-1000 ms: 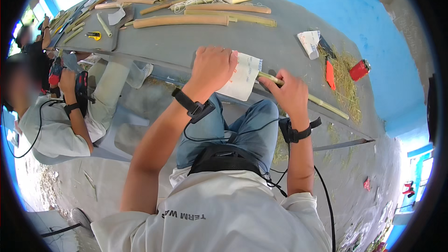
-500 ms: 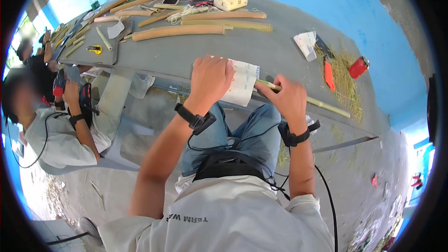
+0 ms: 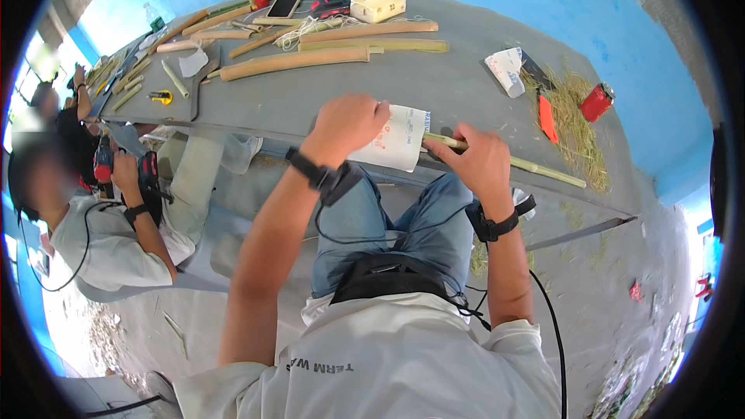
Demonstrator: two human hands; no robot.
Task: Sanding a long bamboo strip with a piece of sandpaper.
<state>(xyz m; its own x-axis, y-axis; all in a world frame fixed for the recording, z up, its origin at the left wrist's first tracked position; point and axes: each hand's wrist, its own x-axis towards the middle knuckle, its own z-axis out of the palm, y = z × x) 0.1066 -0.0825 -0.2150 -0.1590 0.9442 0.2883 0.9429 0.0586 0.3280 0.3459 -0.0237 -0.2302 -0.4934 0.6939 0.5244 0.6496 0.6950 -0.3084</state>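
My left hand (image 3: 347, 129) is closed over a white sheet of sandpaper (image 3: 404, 138) with print on its back, folded about a thin green bamboo stick. Where the stick runs under the sheet, it is hidden. My right hand (image 3: 475, 157) grips the bamboo stick (image 3: 548, 173), whose bare end points right along the table's near edge. Both hands are above that edge, over my lap.
The grey table (image 3: 295, 97) carries bamboo pieces (image 3: 295, 63), a yellow cutter (image 3: 161, 97), a phone (image 3: 288, 1) and a tissue box (image 3: 378, 6). At right lie shavings (image 3: 578, 132), a red can (image 3: 597, 102) and another sandpaper sheet (image 3: 506, 71). A person (image 3: 116, 225) holding a drill sits at left.
My left hand has shifted slightly left, a little farther from my right hand. My right hand keeps its grip on the stick. The view has turned slightly.
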